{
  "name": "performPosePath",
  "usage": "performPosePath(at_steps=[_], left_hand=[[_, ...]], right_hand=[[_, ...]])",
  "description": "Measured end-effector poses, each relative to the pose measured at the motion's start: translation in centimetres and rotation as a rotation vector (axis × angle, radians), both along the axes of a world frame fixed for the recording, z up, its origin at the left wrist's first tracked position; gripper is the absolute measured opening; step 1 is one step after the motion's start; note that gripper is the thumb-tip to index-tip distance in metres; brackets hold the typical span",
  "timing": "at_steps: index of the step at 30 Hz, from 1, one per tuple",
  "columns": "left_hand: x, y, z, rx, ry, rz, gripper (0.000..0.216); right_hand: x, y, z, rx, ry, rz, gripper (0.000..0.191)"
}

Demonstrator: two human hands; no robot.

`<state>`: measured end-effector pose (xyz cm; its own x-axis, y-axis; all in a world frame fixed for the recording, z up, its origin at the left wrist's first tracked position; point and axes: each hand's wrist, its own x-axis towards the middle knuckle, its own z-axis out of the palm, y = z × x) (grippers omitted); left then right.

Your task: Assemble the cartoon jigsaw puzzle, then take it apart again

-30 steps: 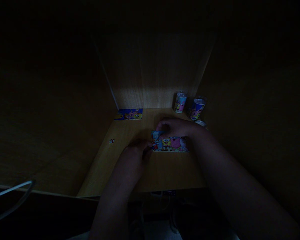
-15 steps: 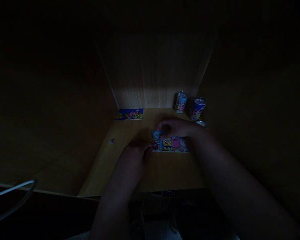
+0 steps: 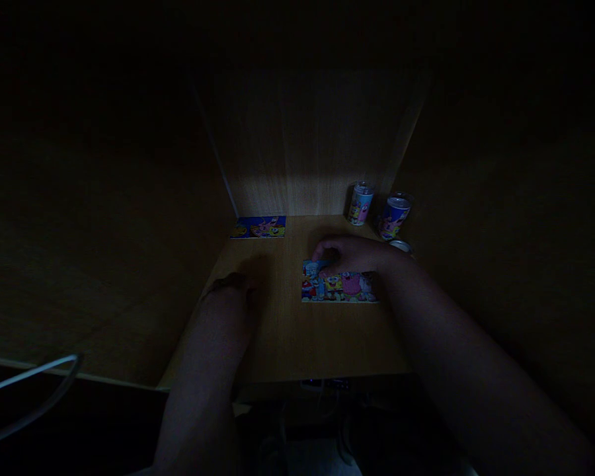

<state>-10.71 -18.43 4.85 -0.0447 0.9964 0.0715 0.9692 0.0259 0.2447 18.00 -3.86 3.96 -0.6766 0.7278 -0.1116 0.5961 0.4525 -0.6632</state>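
Note:
A rectangular cartoon jigsaw puzzle [image 3: 344, 285] lies on the wooden surface, its picture mostly visible. My right hand [image 3: 352, 254] rests over its upper edge, with the curved index finger and thumb apart near the upper left corner; the other fingers are hidden. Well to the left of the puzzle, my left hand [image 3: 232, 294] is low over the surface, where a small puzzle piece lay earlier. Its fingertips are lost in the dark, and the small piece is hidden from view.
Another cartoon puzzle strip [image 3: 258, 227] lies against the back panel. At the back right stand a light-blue cartoon can [image 3: 360, 205] and a dark-blue one [image 3: 393, 217]. A third can [image 3: 400, 246] is partly behind my right wrist. Wooden walls enclose both sides. A white cable [image 3: 30, 377] shows lower left.
My left hand has left the puzzle's left edge and moved left, covering the spot of the small piece. My right hand has stayed in place on the puzzle.

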Motion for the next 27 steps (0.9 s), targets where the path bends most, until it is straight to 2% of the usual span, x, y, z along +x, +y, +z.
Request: performPosePath(at_steps=[3, 6, 12, 15, 20, 23, 27], left_hand=[[1.2, -0.1, 0.1, -0.033, -0.251, -0.167, 0.027], [2.0, -0.2, 0.0, -0.03, -0.371, -0.259, 0.021], [2.0, 0.0, 0.2, -0.047, -0.306, -0.178, 0.01], [2.1, 0.0, 0.4, -0.068, -0.297, -0.172, 0.012], [2.5, -0.1, -0.2, -0.041, -0.308, -0.248, 0.029], [2.5, 0.0, -0.7, 0.036, -0.277, -0.25, 0.04], [2.5, 0.1, -0.6, 0.072, -0.234, -0.209, 0.025]], right_hand=[[-0.1, -0.1, 0.2, -0.013, 0.009, 0.01, 0.043], [-0.1, -0.3, 0.3, -0.021, 0.025, 0.01, 0.042], [-0.1, -0.4, 0.3, -0.031, 0.031, 0.004, 0.04], [-0.1, -0.2, 0.2, -0.031, 0.031, 0.005, 0.04], [-0.1, -0.1, -0.1, -0.029, 0.036, 0.01, 0.041], [-0.1, -0.2, 0.0, -0.033, 0.032, 0.009, 0.04], [-0.1, -0.2, 0.1, -0.034, 0.031, 0.01, 0.04]])
